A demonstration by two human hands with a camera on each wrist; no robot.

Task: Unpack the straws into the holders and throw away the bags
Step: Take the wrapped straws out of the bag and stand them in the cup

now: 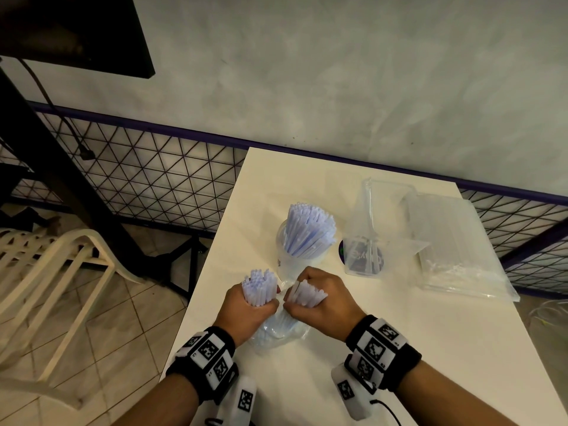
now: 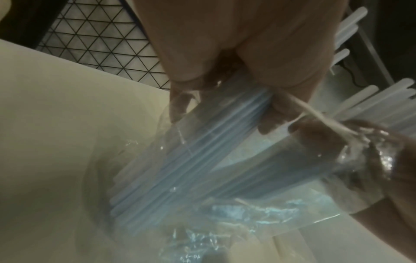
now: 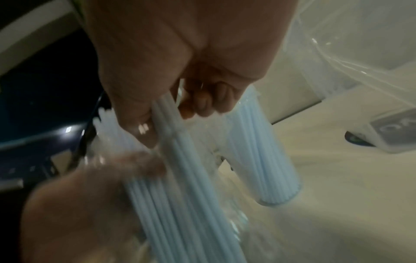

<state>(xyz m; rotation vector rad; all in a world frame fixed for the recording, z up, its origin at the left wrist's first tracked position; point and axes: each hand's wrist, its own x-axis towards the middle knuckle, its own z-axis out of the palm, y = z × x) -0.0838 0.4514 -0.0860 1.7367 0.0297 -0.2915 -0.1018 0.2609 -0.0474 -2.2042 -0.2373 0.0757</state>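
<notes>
Head view: left hand (image 1: 246, 309) and right hand (image 1: 319, 298) each grip 1 straw bundle (image 1: 259, 287), fingers curled around, over the bag (image 1: 276, 333) near the bench's (image 1: 430, 348) left edge.

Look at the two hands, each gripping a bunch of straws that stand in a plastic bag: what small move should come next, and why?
Probably lift the left hand with its bunch of straws out of the bag. Their lower ends sit in it, while the right hand grips the other bunch and the round holder stands just behind.

My forearms are bare. Each wrist wears a black band (image 1: 205, 358) set with white blocks printed with black square codes; the right band (image 1: 381, 348) trails a thin black cable (image 1: 388, 410) toward the lower right.
</notes>
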